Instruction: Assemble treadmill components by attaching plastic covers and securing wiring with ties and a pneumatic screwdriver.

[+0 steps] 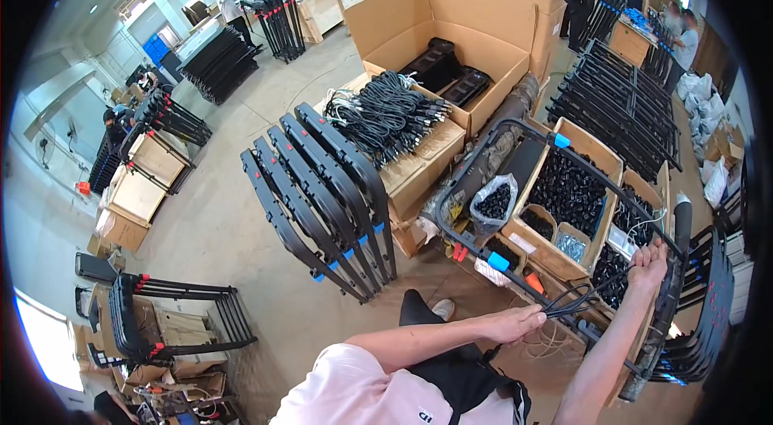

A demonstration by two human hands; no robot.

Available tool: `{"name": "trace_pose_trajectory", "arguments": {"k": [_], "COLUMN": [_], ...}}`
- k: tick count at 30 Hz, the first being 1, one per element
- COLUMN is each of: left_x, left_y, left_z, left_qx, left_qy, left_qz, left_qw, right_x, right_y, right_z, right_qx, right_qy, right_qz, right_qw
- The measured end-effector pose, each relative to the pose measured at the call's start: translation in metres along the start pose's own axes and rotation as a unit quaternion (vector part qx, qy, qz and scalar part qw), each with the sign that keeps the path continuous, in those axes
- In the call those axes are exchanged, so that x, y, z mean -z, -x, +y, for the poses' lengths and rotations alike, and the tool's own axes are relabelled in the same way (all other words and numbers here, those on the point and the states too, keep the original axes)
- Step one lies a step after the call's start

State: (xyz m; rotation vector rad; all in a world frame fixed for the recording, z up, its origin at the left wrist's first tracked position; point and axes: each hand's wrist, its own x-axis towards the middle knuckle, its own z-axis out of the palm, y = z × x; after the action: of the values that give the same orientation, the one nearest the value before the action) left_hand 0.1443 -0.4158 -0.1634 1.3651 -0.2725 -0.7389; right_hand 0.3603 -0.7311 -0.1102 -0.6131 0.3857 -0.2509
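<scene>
My left hand (519, 324) is closed around a looped black cable (572, 303) in front of the bench. The cable stretches up to my right hand (648, 264), whose fingers are pinched on its other end beside the black tube frame. Thin white wires curl just above that hand. The black frame (531, 290) lies across the bench over the parts trays, with blue wraps (498, 262) and red tips along it. Below the cable hangs a loose tangle of pale wire (546, 342).
Wooden trays (527, 244) hold small black parts; a clear bag (493, 200) sits beside them. Bundled black cables (386, 115) lie on a carton left of the bench. Several black frames (314, 200) stand on the floor at left, more (620, 103) at right. People work farther back.
</scene>
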Motion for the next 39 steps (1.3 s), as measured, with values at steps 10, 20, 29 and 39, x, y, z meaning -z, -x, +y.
{"name": "trace_pose_trajectory", "arguments": {"k": [10,20,29,39], "left_x": [-0.034,-0.018,0.015,-0.026], "left_y": [0.027,0.081,0.052,0.021], "left_z": [-0.019,0.024,0.104,0.049], "left_qx": [-0.033,-0.142,-0.227,-0.183], "left_qy": [-0.210,-0.459,-0.166,0.132], "left_qz": [0.079,0.254,0.425,0.235], "left_qw": [0.974,0.839,0.860,0.945], "right_x": [-0.011,-0.029,0.012,0.058], "right_y": [0.063,0.231,0.280,0.279], "right_z": [-0.014,0.018,0.036,0.032], "right_qx": [0.047,-0.133,-0.153,-0.209], "right_qy": [0.084,0.199,0.252,0.268], "right_qz": [-0.016,-0.291,-0.359,-0.345], "right_qw": [0.995,0.926,0.886,0.875]}}
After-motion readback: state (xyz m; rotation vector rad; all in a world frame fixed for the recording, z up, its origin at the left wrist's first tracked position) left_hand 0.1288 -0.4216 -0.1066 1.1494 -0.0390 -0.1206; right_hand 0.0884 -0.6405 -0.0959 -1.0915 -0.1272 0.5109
